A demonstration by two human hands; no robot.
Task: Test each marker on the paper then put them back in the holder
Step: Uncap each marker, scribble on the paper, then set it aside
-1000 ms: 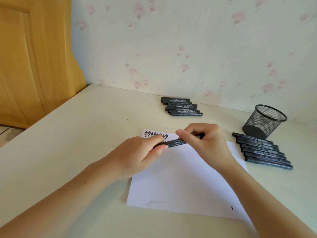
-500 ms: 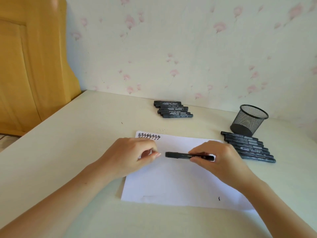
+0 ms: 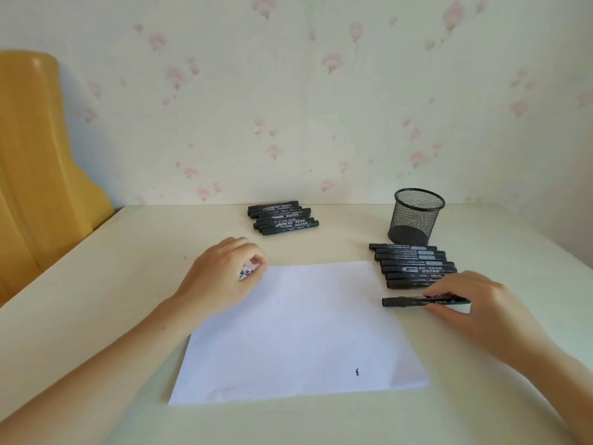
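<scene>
**At the paper's right edge, marker lies crosswise by the near row**

Over on the left, my left hand rests on the far-left corner of the paper, fingers loosely curled and holding nothing; it partly covers a line of black test squiggles. It looks to be pinning the sheet. Further back on the bench, near the wall, a row of markers lies side by side, well apart from either hand.

Moving right, one lone small mark sits low on the paper. Past the sheet's right edge, my right hand pinches a capped marker between thumb and fingertips, gripping its right end. Its long axis runs left to right, nearly parallel to a second row lying just beyond it, toward the holder. I cannot tell whether it touches the bench or hangs just above it.

The mesh holder stands upright behind that second row and seems to have nothing in it. From the hand it lies forward and slightly left, with the row between.

My reading: this marker has been tested and is joining the near row, which it already matches in direction. The right hand is far nearer both row and holder, so any move there belongs to it. For the holder, the marker would have to be tipped from flat to upright.
</scene>
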